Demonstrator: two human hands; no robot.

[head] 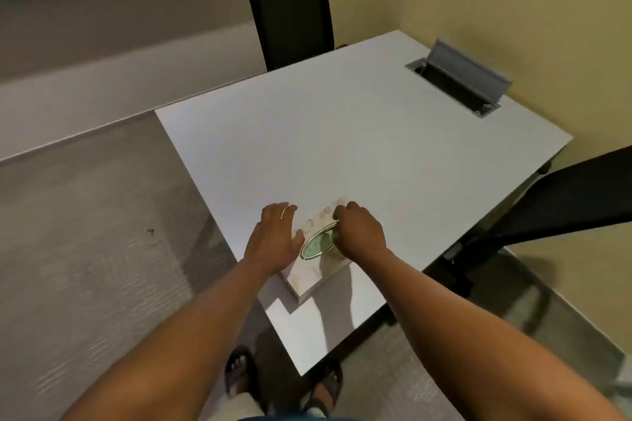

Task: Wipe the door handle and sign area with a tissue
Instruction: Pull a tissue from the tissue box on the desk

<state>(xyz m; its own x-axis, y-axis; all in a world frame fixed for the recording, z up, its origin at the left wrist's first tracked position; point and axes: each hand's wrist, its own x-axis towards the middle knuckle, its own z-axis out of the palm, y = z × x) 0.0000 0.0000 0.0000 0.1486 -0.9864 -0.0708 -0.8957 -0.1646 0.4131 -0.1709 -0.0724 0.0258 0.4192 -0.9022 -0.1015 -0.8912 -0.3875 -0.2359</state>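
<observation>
A pale patterned tissue box (313, 275) with a gold-rimmed oval opening (318, 243) lies near the front left edge of the white table (359, 147). My left hand (277, 236) rests flat on the box's left side, fingers spread. My right hand (359, 232) sits over the right end of the opening with its fingers curled down at it. Whether they pinch a tissue is hidden. No door handle or sign is in view.
A black chair (290, 10) stands at the table's far side and another black chair (564, 202) at the right. An open grey cable hatch (458, 79) sits in the table's far right corner. Grey carpet (85, 249) lies to the left; my sandalled feet (239, 372) stand below.
</observation>
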